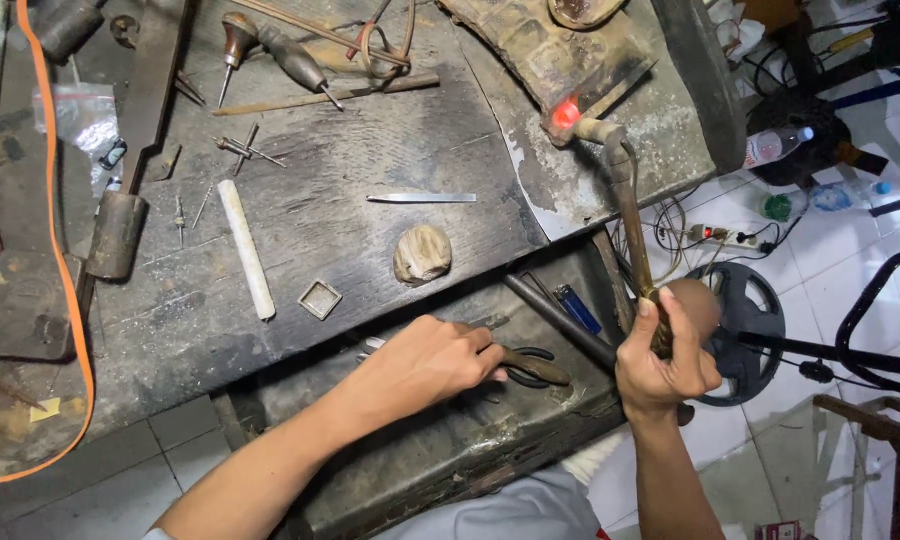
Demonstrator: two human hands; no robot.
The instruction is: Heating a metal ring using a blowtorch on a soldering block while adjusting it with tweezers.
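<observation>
Nearest the camera, the left hand (425, 365) is reaching into the open drawer (440, 450) under the front edge of the workbench (370, 240), its fingers curled over the handles of a pair of pliers (530, 367) lying there; whether they are gripping or just resting on them is not clear. The right hand (665, 365) is closed in a fist around the lower end of a torch (625, 200), holding it upright beside the drawer's right corner. Its tip is glowing red against a charred block (560, 50) at the far right corner of the bench. A blue lighter (577, 308) and a dark rod (560, 322) are lying in the drawer between the hands.

The step looks like heating a piece while fetching a tool; picking up the pliers would call for a firm one-handed grip without letting the flame drift.

Farther off, a small square frame (320, 299), a white stick (246, 250), a lump of putty (422, 254) and a flat blade (422, 198) are lying mid-bench.

The piece being heated is too small to make out, and the block is cut off at the top edge.
</observation>
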